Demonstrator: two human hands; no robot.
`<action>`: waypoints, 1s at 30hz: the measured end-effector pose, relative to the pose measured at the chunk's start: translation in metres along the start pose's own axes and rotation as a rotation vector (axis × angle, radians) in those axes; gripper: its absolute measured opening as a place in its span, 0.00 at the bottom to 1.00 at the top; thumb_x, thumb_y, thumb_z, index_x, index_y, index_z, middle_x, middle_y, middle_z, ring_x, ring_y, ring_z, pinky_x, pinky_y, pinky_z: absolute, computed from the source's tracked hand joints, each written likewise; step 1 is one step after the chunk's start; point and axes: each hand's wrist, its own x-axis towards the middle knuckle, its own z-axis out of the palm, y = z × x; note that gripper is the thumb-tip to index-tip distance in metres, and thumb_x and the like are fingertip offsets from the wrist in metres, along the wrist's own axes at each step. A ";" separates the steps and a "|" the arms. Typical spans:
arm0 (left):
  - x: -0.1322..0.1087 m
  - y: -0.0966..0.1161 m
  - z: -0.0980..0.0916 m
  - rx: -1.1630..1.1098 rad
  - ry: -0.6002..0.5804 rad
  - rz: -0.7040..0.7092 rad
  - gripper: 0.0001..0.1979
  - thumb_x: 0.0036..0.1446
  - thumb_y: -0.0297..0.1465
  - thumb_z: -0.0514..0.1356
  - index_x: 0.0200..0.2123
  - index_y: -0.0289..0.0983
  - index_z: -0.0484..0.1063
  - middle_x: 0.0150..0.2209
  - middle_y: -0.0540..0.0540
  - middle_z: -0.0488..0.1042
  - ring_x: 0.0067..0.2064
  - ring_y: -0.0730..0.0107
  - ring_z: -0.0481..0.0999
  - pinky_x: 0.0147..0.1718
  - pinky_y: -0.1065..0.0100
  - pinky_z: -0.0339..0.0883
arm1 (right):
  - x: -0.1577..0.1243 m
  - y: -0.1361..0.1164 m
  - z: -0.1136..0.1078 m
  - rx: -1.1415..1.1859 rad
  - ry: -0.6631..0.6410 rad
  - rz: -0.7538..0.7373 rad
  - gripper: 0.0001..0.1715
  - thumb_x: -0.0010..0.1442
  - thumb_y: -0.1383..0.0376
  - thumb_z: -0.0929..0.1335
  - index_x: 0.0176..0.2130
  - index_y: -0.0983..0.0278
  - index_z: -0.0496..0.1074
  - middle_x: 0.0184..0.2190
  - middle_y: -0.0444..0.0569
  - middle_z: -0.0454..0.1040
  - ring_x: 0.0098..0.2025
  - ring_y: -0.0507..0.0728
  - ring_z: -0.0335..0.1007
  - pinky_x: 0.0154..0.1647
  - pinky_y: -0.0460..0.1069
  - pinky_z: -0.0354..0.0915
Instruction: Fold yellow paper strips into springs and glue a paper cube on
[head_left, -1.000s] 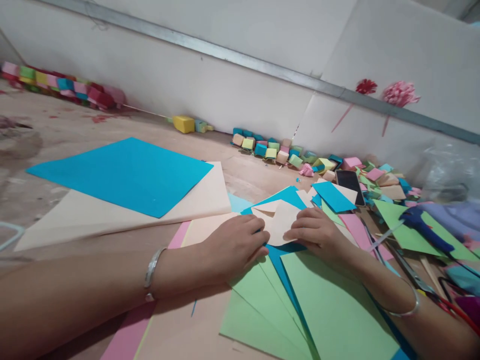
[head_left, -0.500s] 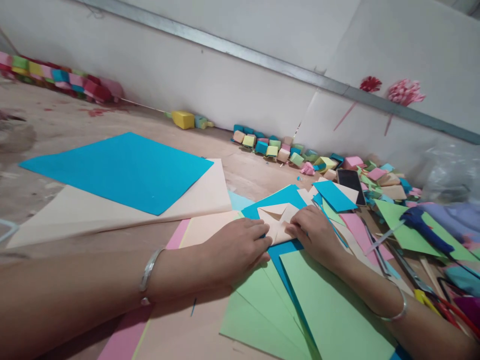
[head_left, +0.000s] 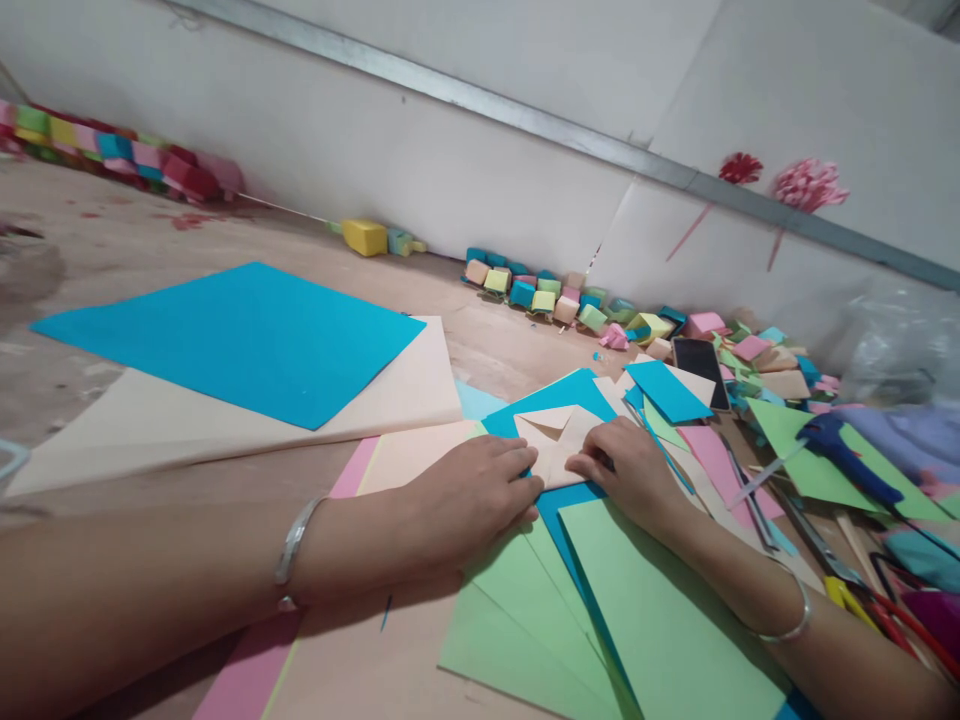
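A small peach sheet of folded paper [head_left: 553, 430], with creased flaps meeting at its middle, lies on blue paper [head_left: 577, 392]. My left hand [head_left: 476, 492] grips its left edge, fingers bent and pressed together; the thumb is out of sight. At the right edge, my right hand [head_left: 634, 468] pinches the folded paper between thumb and curled forefinger. Light green sheets [head_left: 667, 600] spread out just below both hands. A large peach sheet [head_left: 375, 600] lies under my left forearm.
A big blue sheet [head_left: 247, 345] rests on peach paper at the left. Small coloured paper boxes [head_left: 544, 300] line the wall. To the right are a phone [head_left: 701, 372], a blue glue gun [head_left: 847, 455], scissors [head_left: 847, 598] and small paper pieces.
My right hand has shifted very slightly along the right side of the folded paper. My left hand stays in place, and the view moves a little.
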 end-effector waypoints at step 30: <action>0.006 0.003 -0.010 0.136 -0.222 -0.017 0.26 0.56 0.46 0.61 0.55 0.41 0.66 0.42 0.45 0.70 0.44 0.58 0.67 0.36 0.63 0.57 | 0.001 0.001 0.002 0.022 0.027 0.076 0.20 0.55 0.56 0.73 0.24 0.62 0.62 0.22 0.44 0.68 0.29 0.55 0.60 0.28 0.49 0.48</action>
